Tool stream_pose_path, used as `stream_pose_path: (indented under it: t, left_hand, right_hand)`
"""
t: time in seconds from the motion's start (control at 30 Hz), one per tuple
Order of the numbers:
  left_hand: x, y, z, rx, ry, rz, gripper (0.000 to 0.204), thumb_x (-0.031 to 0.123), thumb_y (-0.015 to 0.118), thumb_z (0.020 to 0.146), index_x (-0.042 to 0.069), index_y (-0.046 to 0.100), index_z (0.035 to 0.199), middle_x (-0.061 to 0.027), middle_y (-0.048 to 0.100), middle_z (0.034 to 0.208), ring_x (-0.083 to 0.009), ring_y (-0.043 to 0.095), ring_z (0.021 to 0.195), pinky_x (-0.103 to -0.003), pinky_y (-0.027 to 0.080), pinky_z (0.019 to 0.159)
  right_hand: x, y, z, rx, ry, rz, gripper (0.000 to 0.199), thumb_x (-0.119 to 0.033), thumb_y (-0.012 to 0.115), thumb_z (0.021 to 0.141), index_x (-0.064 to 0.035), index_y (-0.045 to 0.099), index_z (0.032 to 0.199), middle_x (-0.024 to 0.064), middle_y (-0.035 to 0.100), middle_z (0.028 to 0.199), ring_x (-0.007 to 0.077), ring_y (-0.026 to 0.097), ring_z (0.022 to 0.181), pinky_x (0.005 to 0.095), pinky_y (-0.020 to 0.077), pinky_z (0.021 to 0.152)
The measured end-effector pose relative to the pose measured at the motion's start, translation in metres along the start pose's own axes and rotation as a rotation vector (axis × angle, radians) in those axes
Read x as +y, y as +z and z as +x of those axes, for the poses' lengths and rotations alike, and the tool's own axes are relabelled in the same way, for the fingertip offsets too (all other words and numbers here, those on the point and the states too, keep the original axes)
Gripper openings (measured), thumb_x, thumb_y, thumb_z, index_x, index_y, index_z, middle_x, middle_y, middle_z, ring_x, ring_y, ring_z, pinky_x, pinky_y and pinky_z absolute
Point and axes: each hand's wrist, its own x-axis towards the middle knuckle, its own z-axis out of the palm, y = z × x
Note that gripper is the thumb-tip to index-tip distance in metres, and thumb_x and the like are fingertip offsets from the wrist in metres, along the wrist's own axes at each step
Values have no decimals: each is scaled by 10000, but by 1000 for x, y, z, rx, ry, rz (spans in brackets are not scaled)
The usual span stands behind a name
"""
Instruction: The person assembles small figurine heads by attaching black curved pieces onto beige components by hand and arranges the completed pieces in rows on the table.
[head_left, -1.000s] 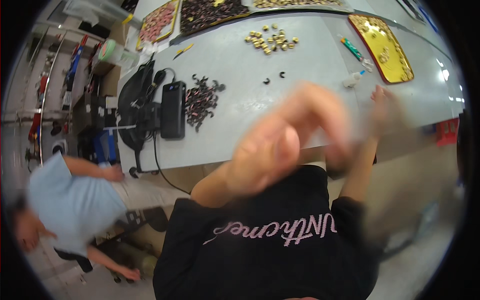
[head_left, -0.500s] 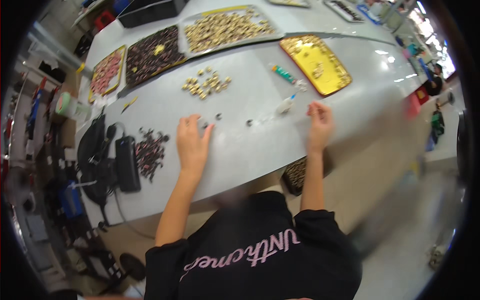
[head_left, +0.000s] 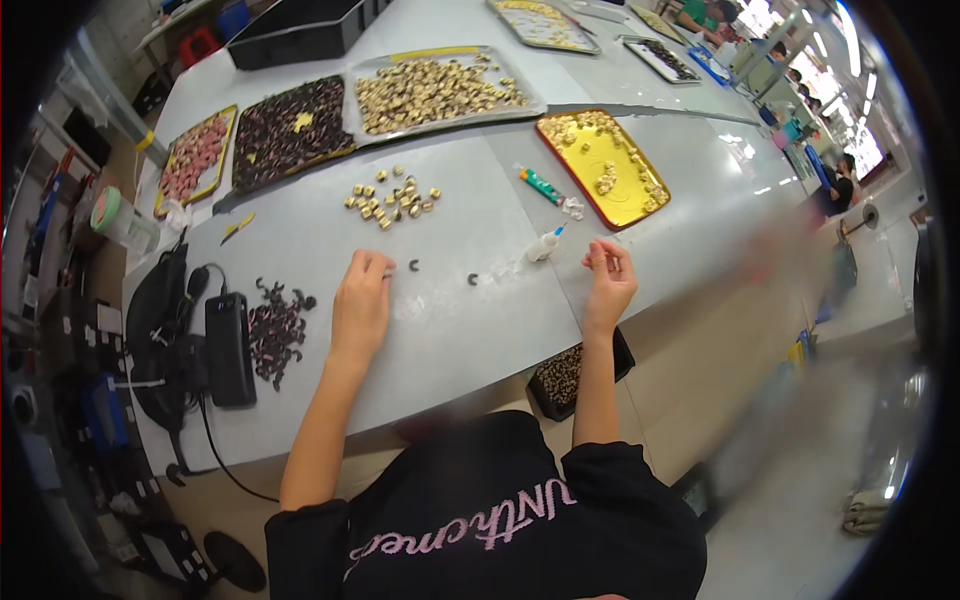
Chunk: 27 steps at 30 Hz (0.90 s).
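Two hands at the surface [head_left: 480, 300], small parts ahead.
Left hand [head_left: 360, 305] has come down flat, fingers apart, beside a dark clip [head_left: 413, 266]; right hand [head_left: 607, 275] now raised, fingertips pinched together, contents unclear.

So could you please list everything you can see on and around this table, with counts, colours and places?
table: one, grey, centre
yellow tray: one, with pale parts, right of centre
steel tray: one, full of pale gold parts, far centre
dark tray: one, dark parts, far left
pink tray: one, pinkish parts, far left edge
gold parts: a loose cluster, mid-table
dark clips: a pile, black, near left
C-pieces: two, black, between the hands
glue bottle: one, white, by right hand
tube: one, green, by yellow tray
black box: one, with cables, left edge
bin: one, black, under table edge
left hand: flat on table, empty
right hand: raised, fingertips pinched; contents too small to tell
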Motion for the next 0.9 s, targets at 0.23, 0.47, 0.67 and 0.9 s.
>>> stream_pose_path:
  t: [0.23, 0.47, 0.67, 0.9]
  left_hand:
    - [-9, 3, -1, 98, 5, -38, 245, 21, 695, 784, 15, 562, 990, -100, 604, 957, -276, 575, 925, -371, 472, 827]
    - [-17, 5, -4, 51, 66, -79, 249, 39, 697, 787, 38, 566, 999, -100, 612, 966, -272, 572, 919, -364, 477, 809]
    - [1, 3, -12, -47, 126, -258, 281, 52, 694, 815, 45, 522, 1037, -83, 614, 989, -261, 574, 945, -361, 482, 837]
    - [20, 12, -16, 16, 365, -562, 377, -8, 739, 755, 57, 485, 1026, -89, 619, 972, -272, 594, 919, -364, 495, 789]
  right_hand:
    - [-5, 2, 1, 19, -16, -40, 214, -89, 612, 934, 54, 627, 1093, 87, 646, 989, 135, 633, 855, 279, 550, 803]
    - [-14, -8, -5, 12, 22, -93, 226, -83, 628, 922, 57, 624, 1099, 99, 656, 975, 148, 644, 835, 280, 556, 789]
    - [-70, -3, -31, -15, 13, -156, 203, -25, 630, 906, 65, 642, 1087, 99, 673, 966, 147, 649, 865, 274, 557, 790]
    - [-67, 34, -65, -567, 292, 0, 225, -26, 647, 878, 60, 641, 1086, 148, 693, 1001, 153, 647, 834, 267, 516, 732]
